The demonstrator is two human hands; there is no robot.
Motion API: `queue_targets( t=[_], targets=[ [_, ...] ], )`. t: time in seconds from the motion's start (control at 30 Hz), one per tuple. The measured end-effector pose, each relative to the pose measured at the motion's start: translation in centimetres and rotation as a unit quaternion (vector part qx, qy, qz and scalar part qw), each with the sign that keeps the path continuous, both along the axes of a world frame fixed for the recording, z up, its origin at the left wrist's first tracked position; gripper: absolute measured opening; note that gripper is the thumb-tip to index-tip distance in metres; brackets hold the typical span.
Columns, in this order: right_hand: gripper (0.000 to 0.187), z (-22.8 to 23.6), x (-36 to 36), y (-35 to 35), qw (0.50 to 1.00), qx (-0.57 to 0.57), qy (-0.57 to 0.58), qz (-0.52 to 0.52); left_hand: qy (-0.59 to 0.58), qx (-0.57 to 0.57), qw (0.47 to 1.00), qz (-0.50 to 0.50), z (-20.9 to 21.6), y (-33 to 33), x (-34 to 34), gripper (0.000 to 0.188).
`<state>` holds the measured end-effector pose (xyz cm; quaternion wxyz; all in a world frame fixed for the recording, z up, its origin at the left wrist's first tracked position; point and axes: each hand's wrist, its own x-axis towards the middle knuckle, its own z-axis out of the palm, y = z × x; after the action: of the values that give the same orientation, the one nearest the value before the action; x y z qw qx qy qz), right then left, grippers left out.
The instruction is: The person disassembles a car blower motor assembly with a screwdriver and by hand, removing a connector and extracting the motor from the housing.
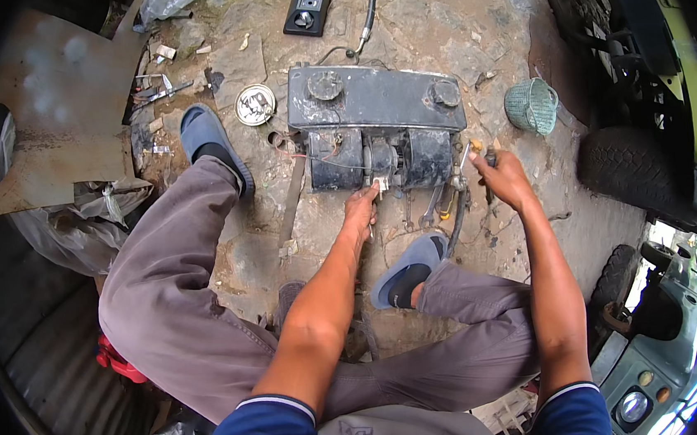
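Observation:
A dirty black blower unit (376,103) with two round caps on its top and two drum-shaped housings along its near side lies on the ground ahead of me. My left hand (361,210) is closed at the middle of its near side, with thumb and finger pinching a small white piece (382,184) between the drums. To the right of the unit, my right hand (504,177) is closed, its fingertips beside a small orange-yellow piece (477,147) and a dark handle (490,158). What it grips is partly hidden. Several wrenches (430,206) lie just below the unit.
A round tin (256,105) is left of the unit, and a green basket (531,107) is to its right. A black panel (311,4) and a hose (369,13) lie beyond. My sandalled feet (211,138) flank the work. A tyre (631,180) stands at the right; a rusty sheet (48,103) lies left.

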<state>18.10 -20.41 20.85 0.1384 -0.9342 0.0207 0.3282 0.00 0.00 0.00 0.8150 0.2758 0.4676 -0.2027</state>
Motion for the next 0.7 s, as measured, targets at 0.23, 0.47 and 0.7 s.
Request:
queue_targets(
  t=[0.23,0.47,0.7],
  targets=[
    [0.039,9.2,-2.9,5.4,0.985,0.111,-0.125,-0.050,-0.017,-0.200,0.968,0.149,-1.3,0.3,-0.4,0.009],
    [0.021,8.4,-5.9,7.8,0.974,0.213,-0.011,-0.072,-0.012,-0.262,0.949,0.174,-3.6,0.3,-0.6,0.013],
    [0.021,5.8,-5.5,9.5,0.987,0.157,-0.028,-0.017,0.017,-0.287,0.940,0.186,-3.9,-0.4,-0.1,0.014]
  ],
)
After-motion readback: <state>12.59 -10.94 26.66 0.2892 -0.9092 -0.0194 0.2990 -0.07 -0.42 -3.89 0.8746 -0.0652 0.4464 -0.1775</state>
